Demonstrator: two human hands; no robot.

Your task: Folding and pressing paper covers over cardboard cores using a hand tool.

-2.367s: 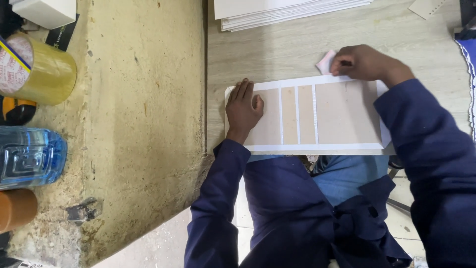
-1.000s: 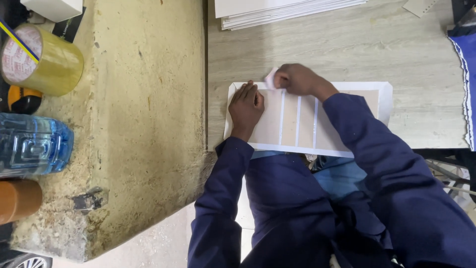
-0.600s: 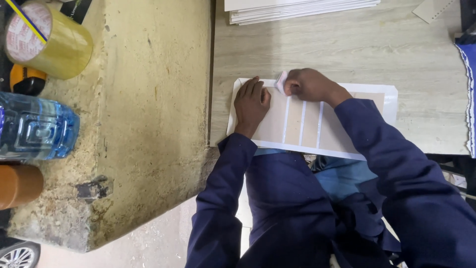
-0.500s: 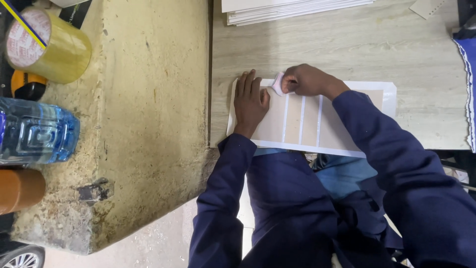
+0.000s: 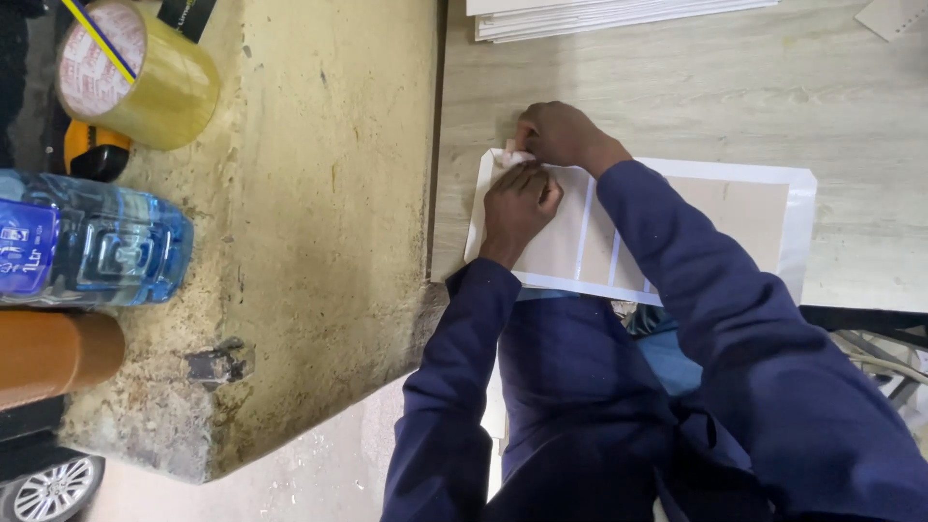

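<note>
A flat brown card sheet [image 5: 735,208] with white borders and white strips lies on the pale wooden tabletop [image 5: 677,87]. My left hand [image 5: 519,201] rests on the sheet's left end with its fingers curled, pressing down. My right hand [image 5: 561,135] sits at the sheet's top left corner, pinching a small white-pink wad [image 5: 514,155] against the edge. The two hands touch each other there. Both arms wear dark blue sleeves.
A stack of white sheets [image 5: 619,17] lies at the table's far edge. Left of the table is a rough stone ledge [image 5: 319,193] holding a roll of clear tape [image 5: 135,72], a plastic water bottle [image 5: 92,242] and a brown cylinder [image 5: 53,353].
My right hand has slid with the wad from the sheet's right end to its top left corner. My left hand's fingers have curled and moved up to meet it.
</note>
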